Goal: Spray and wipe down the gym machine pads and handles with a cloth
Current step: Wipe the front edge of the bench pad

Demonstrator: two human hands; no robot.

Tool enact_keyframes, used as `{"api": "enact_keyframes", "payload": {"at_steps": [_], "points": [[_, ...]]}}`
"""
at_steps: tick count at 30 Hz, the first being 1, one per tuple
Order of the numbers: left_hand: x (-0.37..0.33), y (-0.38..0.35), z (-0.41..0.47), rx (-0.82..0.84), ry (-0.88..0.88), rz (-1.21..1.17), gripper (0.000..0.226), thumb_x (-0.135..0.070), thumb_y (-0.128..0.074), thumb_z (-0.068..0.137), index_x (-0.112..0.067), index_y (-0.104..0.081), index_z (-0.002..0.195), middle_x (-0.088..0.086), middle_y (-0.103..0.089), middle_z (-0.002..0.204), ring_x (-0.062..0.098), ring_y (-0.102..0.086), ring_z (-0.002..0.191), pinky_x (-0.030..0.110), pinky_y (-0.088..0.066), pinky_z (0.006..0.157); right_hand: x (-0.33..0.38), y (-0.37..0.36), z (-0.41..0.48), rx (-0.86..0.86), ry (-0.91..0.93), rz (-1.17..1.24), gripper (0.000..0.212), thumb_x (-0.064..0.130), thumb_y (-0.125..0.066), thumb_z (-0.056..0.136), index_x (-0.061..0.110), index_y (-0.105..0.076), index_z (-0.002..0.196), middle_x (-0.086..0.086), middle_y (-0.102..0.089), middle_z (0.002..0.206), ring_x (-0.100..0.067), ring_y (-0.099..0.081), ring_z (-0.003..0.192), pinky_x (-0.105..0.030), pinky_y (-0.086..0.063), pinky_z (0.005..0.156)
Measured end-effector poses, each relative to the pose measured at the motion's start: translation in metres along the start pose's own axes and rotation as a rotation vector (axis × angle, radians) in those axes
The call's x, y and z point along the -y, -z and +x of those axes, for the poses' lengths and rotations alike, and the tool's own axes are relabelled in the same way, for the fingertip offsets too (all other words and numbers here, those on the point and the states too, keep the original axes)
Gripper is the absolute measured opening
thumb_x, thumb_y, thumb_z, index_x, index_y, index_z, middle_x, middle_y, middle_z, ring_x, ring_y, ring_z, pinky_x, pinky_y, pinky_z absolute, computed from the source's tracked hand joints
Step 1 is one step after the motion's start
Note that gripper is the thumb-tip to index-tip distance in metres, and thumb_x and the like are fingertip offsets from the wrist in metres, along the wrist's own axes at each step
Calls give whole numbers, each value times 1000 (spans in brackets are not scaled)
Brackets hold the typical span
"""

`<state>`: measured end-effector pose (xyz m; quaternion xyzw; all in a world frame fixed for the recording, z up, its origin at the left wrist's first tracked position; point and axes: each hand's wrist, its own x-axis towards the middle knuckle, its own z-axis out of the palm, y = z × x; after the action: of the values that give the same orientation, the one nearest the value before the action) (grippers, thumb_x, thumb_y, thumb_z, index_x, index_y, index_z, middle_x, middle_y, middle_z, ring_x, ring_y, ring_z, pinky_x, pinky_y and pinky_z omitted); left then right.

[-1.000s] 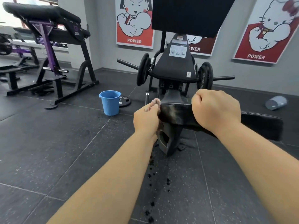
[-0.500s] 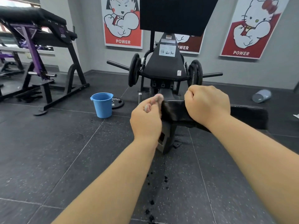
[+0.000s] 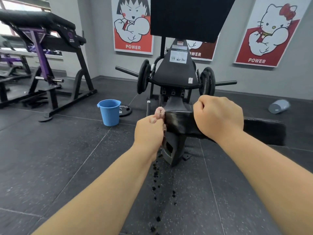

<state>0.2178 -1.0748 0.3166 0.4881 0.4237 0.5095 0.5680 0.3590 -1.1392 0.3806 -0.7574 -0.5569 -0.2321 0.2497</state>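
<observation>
1. Left hand (image 3: 149, 134): bare forearm reaching forward from the lower edge of the view. The grip is closed around a cloth, fingers curled tight, knuckles toward the camera.
2. Cloth (image 3: 159, 111): pink, fluffy, bunched into a small wad. Only a tuft shows above the fist, pressed against the left end of the pad.
3. Pad (image 3: 179, 122): long black cushion, smooth vinyl-like skin, rounded edges. The left part is glossy and streaked; the right part (image 3: 264, 131) looks duller. It sits crosswise on a dark metal post bolted to the floor.
4. Right hand (image 3: 218, 116): laid over the top of the pad just right of the cloth. The grip is closed on the pad, fingers curled down over its far edge and hidden from view.
5. Machine (image 3: 176, 73): black steel frame behind the pad, with a sloped panel bearing a white label, and round black weight plates (image 3: 144, 77) on horizontal bars at each side.
6. Bucket (image 3: 109, 111): blue plastic, ribbed wall, flared rim, upright on the floor to the left of the machine.
7. Floor (image 3: 59, 150): dark speckled rubber tiles; a trail of dark drops (image 3: 155, 180) lies below the left hand.
8. Container (image 3: 278, 106): grey, rounded, lying on its side at far right.
9. Posters (image 3: 133, 24): red and white cartoon prints on the grey wall.
</observation>
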Motion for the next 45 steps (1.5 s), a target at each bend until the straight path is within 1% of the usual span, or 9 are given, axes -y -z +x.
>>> {"api": "enact_keyframes", "payload": {"at_steps": [5, 14, 18, 21, 23, 28, 34, 39, 45], "points": [[13, -2, 29, -109, 134, -95, 26, -7, -53, 94, -19, -75, 99, -6, -63, 69, 12, -56, 63, 29, -53, 64, -1, -2, 2, -34, -1, 6, 33, 22, -38, 94, 13, -44, 62, 0, -48, 54, -17, -38, 49, -27, -23, 49], [12, -14, 11, -127, 359, -435, 28, 5, -51, 92, -6, -58, 117, 12, -65, 125, 28, -69, 97, 49, -57, 85, -2, -2, 2, -40, 18, 41, 35, 25, -36, 94, 16, -41, 60, 2, -47, 56, -16, -38, 51, -27, -22, 49], [10, -3, -19, -40, 335, -401, 15, 1, -55, 95, -10, -59, 86, 10, -70, 87, 21, -69, 71, 38, -57, 66, -3, 2, 2, 62, 40, 67, 34, 27, -33, 97, 18, -45, 65, 1, -52, 64, -18, -44, 56, -29, -26, 52], [22, 1, -3, -119, 356, -361, 20, -3, -55, 96, -9, -60, 115, 7, -69, 102, 21, -69, 77, 38, -56, 69, -8, 15, 3, 238, 36, 142, 33, 28, -31, 99, 19, -43, 70, -1, -54, 76, -25, -51, 69, -33, -36, 61], [25, -5, 3, -125, 395, -382, 23, -6, -50, 101, -13, -62, 119, 3, -67, 82, 12, -66, 57, 29, -55, 63, -9, 20, -2, 260, 43, 133, 33, 29, -29, 102, 18, -44, 74, -1, -53, 75, -23, -49, 68, -35, -38, 67], [24, -26, 11, -70, 495, -336, 14, -7, -47, 100, -13, -58, 94, 7, -64, 72, 16, -59, 40, 24, -51, 40, -13, -4, -19, -91, 138, 6, 37, 29, -25, 102, 18, -40, 70, 5, -38, 47, -15, -33, 42, -36, -34, 66], [18, -21, 5, 1, 559, -406, 49, -2, -34, 94, -10, -50, 47, -1, -50, 39, 9, -47, 25, 16, -35, 25, -15, -20, -16, -258, 147, 49, 36, 30, -29, 96, 18, -38, 63, 11, -22, 42, -8, -18, 40, -34, -29, 63], [6, -2, -23, 141, 593, -497, 37, -12, -41, 95, -15, -50, 60, -6, -47, 41, 1, -42, 26, 10, -27, 24, -17, -21, -17, -306, 167, 74, 37, 29, -31, 97, 18, -37, 62, 12, -21, 42, -8, -19, 39, -33, -28, 62], [5, 0, -24, -79, 486, -512, 28, -4, -47, 99, -9, -57, 74, 2, -57, 49, 6, -54, 34, 13, -40, 30, -18, -20, -18, -326, 184, 79, 38, 30, -28, 96, 17, -37, 62, 12, -21, 42, -9, -18, 38, -33, -28, 61]]}}
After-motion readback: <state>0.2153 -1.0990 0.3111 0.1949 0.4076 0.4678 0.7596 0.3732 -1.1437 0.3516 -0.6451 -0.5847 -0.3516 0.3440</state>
